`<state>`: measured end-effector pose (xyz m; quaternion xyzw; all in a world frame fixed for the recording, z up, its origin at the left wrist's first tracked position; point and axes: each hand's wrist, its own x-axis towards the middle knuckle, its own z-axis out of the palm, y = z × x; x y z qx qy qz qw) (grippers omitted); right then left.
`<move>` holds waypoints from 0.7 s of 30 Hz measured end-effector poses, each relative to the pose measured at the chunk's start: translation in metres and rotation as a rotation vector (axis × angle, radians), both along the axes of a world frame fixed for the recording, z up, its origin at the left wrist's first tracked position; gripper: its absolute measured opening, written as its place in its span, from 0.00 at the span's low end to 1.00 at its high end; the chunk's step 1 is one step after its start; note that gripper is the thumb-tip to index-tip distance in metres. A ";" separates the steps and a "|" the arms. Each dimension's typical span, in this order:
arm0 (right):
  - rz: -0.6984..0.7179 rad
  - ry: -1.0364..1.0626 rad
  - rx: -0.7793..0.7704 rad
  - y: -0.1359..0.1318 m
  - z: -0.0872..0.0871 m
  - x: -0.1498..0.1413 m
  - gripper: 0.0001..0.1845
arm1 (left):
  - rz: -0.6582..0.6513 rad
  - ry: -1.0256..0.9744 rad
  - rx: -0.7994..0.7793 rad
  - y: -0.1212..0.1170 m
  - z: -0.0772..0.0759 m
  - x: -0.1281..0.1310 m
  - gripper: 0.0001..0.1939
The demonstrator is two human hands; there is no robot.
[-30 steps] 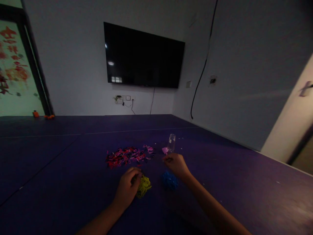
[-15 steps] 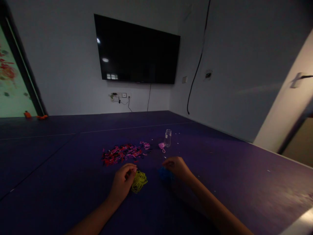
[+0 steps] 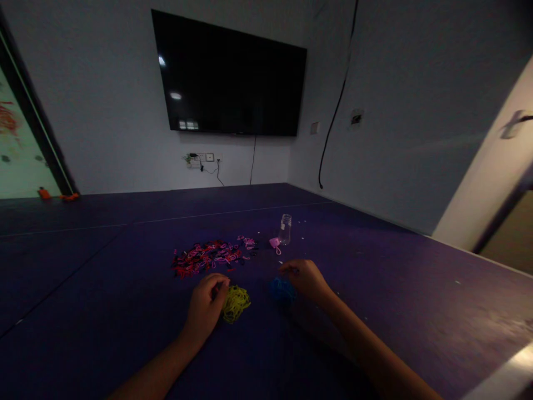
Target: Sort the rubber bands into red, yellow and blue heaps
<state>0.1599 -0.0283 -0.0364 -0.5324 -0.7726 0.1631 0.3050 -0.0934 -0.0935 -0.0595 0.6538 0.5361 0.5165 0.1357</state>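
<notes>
My left hand [image 3: 206, 304] is closed, thumb against curled fingers, right beside a pile of yellow rubber bands [image 3: 236, 303]. A bit of reddish colour shows inside its curl, too dark to name. Over the upper right edge of a blue rubber band pile [image 3: 282, 291] is my right hand [image 3: 307, 276], its fingertips pinched together; whatever they may hold is too small to see. Beyond the left hand lies a loose spread of red, pink and black rubber bands [image 3: 204, 258]. A clear bottle [image 3: 285, 230] stands uncapped farther off, with a pink cap-like piece with a loop [image 3: 275, 243] beside it.
Everything lies on a dark purple floor [image 3: 137, 311] with small white scraps scattered on it. A television [image 3: 233, 78] hangs on the far wall, above sockets and cords. A black cable [image 3: 333, 133] dangles by the right wall. Orange objects [image 3: 69, 196] lie at the far left.
The view has tilted slightly downward. My right hand has shifted a little right, off the blue pile, which now shows more. My left hand stays closed beside the yellow pile.
</notes>
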 end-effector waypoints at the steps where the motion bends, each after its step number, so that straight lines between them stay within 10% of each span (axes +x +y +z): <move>1: -0.030 -0.010 0.007 0.000 0.000 0.000 0.17 | 0.016 0.001 0.007 0.000 0.000 0.000 0.17; 21: -0.165 -0.186 -0.004 0.011 -0.018 0.007 0.19 | -0.008 0.131 -0.082 -0.007 -0.002 0.004 0.17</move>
